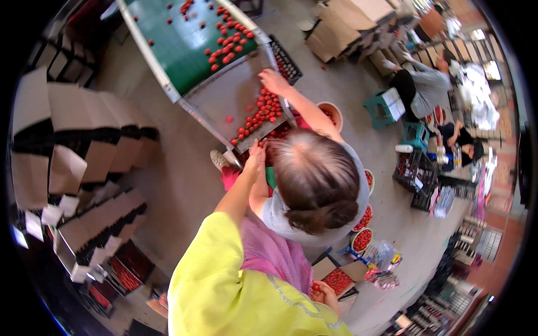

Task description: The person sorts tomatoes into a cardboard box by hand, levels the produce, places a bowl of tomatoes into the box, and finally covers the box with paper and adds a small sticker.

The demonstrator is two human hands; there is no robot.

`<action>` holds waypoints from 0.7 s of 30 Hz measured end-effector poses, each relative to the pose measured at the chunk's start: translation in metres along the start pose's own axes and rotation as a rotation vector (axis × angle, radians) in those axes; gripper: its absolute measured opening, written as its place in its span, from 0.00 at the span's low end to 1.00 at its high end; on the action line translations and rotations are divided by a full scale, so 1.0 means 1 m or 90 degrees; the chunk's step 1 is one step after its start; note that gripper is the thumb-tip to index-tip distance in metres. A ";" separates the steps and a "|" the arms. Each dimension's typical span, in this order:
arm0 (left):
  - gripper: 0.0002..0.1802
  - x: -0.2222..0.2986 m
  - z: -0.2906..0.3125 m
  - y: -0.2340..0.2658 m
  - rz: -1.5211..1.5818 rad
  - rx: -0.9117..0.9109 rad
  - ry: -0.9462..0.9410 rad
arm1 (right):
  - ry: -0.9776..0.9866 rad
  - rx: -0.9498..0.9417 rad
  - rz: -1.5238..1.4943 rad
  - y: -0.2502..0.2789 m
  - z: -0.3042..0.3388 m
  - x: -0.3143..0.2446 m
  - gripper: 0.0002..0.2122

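Observation:
My left hand [255, 155] reaches to the lower edge of a metal chute [210, 92], beside the small red tomatoes [262, 113] gathered there. Its fingers are small and blurred, so what lies in them, if anything, is unclear. Low by my side, my right hand [326, 297] is closed around a small red tomato [316, 287]. Between me and the chute, a co-worker in grey [316, 185] bends forward, the head hiding part of the crate [276, 133] below the chute. One co-worker's hand [273, 82] rests at the chute's right side; the other arm runs beside mine.
A green conveyor belt [168, 39] carries more tomatoes above the chute. Stacked cardboard boxes [95, 112] stand at left. Tomato-filled buckets [362, 239] and an open box [338, 280] sit at right. Other people [428, 84] work beside green stools [384, 107] and black crates [414, 171].

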State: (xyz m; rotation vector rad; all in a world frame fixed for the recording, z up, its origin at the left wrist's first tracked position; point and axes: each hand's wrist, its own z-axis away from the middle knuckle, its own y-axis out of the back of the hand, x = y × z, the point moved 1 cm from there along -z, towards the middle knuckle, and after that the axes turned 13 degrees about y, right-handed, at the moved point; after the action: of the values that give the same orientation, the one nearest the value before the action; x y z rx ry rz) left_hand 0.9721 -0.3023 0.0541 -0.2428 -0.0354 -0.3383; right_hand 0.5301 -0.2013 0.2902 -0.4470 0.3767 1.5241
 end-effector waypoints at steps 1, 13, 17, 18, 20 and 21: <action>0.31 -0.006 -0.031 0.047 -0.023 -0.085 -0.086 | -0.006 -0.046 -0.007 -0.006 0.002 0.001 0.12; 0.09 -0.224 0.015 0.289 -0.426 0.173 0.163 | 0.130 -0.112 -0.380 0.134 -0.030 0.031 0.10; 0.14 -0.322 0.089 0.188 -0.620 0.251 0.127 | 0.090 -0.047 -0.473 0.223 -0.070 0.065 0.10; 0.14 -0.337 0.091 0.175 -0.671 0.247 0.098 | 0.056 -0.048 -0.493 0.242 -0.096 0.070 0.09; 0.15 -0.375 0.094 0.146 -0.763 0.219 0.051 | 0.024 0.018 -0.584 0.276 -0.142 0.064 0.06; 0.15 -0.401 0.094 0.134 -0.801 0.200 0.039 | 0.038 0.021 -0.711 0.304 -0.170 0.043 0.05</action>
State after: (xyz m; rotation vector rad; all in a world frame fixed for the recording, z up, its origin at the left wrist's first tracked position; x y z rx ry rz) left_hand 0.6392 -0.0265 0.0843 0.1394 -0.1804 -1.5764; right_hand 0.2340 -0.2509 0.1084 -0.5438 0.1363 0.4187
